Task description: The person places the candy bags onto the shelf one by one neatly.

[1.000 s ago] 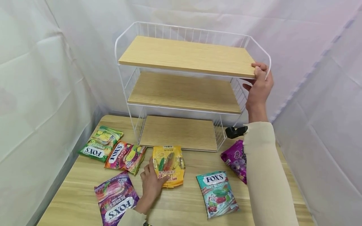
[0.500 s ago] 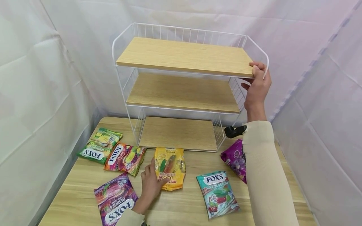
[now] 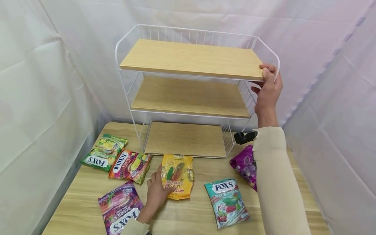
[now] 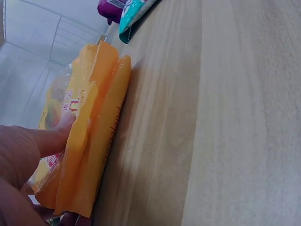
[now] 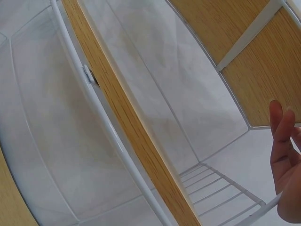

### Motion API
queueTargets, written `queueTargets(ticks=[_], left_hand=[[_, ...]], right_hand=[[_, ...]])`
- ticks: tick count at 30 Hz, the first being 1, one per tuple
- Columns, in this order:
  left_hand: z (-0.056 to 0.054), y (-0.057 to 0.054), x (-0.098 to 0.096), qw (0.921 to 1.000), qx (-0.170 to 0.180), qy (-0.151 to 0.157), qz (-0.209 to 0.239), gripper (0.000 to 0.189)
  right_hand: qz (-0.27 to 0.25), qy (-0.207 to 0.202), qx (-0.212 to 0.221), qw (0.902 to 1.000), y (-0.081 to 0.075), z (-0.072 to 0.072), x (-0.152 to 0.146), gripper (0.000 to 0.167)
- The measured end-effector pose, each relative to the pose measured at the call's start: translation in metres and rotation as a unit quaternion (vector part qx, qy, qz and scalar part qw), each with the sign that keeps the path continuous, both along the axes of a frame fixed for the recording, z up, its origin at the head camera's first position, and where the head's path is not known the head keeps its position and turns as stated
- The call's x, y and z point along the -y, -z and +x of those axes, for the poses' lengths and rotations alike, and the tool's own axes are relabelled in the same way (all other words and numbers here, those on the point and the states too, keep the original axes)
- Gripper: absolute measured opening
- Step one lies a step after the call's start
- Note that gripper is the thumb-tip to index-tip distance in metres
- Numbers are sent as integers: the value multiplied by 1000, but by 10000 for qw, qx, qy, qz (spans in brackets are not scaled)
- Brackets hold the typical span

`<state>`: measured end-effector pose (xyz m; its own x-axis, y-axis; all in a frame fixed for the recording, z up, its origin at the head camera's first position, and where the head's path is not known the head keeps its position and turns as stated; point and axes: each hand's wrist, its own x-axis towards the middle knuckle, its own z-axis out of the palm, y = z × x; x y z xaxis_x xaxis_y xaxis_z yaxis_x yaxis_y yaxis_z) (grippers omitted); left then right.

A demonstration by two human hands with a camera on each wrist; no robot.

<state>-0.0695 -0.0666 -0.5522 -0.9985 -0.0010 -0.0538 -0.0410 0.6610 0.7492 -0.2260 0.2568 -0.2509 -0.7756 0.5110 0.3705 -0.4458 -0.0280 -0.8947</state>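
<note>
My left hand (image 3: 157, 192) holds a yellow candy bag (image 3: 178, 174) at its left edge. Its thumb lies across the front of the bag, and in the left wrist view some fingers show at the far side of the yellow bag (image 4: 87, 136). The bag lies in front of the bottom tier of a white wire rack (image 3: 188, 112) with wooden shelves. Up at the rack's top right corner, my right hand (image 3: 268, 91) grips the top shelf and frame. In the right wrist view, part of the right hand (image 5: 287, 160) shows beside the wire frame and a wooden shelf.
Left on the wooden table (image 3: 182, 218) lie a green candy bag (image 3: 104, 151), an orange-red one (image 3: 130, 165) and a purple berries one (image 3: 120, 205). On the right are a teal mint bag (image 3: 227, 202) and a purple bag (image 3: 245, 166), partly behind the right sleeve. White cloth surrounds the table.
The yellow candy bag has shifted slightly right and nearer the person, with the left hand on it. My right hand keeps its grip on the rack. The head view has shifted a little.
</note>
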Motion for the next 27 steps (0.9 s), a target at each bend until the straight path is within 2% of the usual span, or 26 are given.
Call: queueTargets(ticks=[6, 12, 16, 20, 24, 27], left_hand=[[-4, -2, 8, 9994, 166, 8, 314, 104], [-24, -16, 16, 9981, 290, -26, 539, 100], [-35, -20, 20, 9942, 599, 48, 892, 99], [-40, -23, 24, 9861, 1062, 233, 1260, 98], [-43, -23, 26, 9861, 1181, 316, 1129, 94], [-43, -22, 23, 9906, 1143, 294, 684, 92]], right_hand=[[55, -64, -24, 10000, 3, -1, 2, 21], [177, -28, -50, 9998, 3, -2, 3, 22], [199, -15, -32, 9998, 3, -2, 3, 22], [246, 0, -13, 9997, 4, -1, 3, 22], [292, 40, -10, 9996, 4, -1, 5, 23], [297, 56, -27, 9995, 3, -1, 6, 23]])
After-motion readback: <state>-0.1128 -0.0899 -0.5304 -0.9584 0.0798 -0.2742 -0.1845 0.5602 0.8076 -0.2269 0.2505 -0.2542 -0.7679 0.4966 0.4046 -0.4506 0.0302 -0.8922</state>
